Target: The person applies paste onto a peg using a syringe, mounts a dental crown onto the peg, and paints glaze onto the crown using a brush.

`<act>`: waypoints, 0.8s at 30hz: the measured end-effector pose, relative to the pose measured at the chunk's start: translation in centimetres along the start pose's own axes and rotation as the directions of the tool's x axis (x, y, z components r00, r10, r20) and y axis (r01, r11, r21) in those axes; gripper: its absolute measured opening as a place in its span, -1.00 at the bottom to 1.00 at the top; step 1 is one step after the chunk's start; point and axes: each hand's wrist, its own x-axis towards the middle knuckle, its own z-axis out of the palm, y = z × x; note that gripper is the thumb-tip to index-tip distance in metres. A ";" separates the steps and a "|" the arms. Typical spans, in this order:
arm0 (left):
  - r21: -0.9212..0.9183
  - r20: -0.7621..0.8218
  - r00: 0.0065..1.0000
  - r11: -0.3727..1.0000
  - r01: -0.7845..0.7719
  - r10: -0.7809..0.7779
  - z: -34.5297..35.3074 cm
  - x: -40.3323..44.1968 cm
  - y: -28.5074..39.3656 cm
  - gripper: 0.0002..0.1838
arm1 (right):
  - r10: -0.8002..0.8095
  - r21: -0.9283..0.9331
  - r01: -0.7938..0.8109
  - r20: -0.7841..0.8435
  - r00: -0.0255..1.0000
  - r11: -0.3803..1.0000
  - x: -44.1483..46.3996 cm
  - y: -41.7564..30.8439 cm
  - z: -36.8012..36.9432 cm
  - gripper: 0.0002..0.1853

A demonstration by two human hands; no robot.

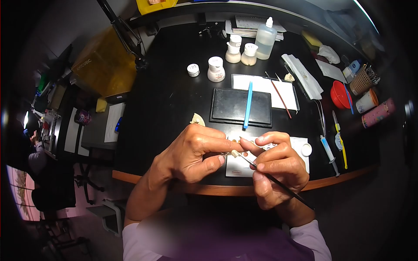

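My left hand point(193, 150) is closed, with thumb and forefinger pinching a thin metal holder point(224, 154), mostly hidden by the fingers. At its end sits a small cream-coloured tooth crown point(235, 153). In my right hand point(281, 167) is a thin brush with a dark handle point(289, 191), its tip end pointing at the crown; whether it touches, I cannot tell. The fingertips of both hands meet just above the crown. Below them lies a white palette point(237, 171) with several coloured spots, partly covered by the hands.
Behind the hands, a blue stick point(248, 104) rests across a black case point(222, 106). White jars point(216, 69) and a squeeze bottle point(265, 39) stand farther back. A syringe point(328, 154), yellow-handled tool point(342, 148) and red bowl point(340, 95) are at right. Another person point(37, 156) sits far left.
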 end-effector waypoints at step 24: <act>0.114 -0.053 0.998 0.993 -0.035 0.041 0.7 -0.3 -0.4 -0.37 | 0.078 0.036 -0.079 0.039 0.996 0.996 -0.3 -0.3 -0.5 -0.76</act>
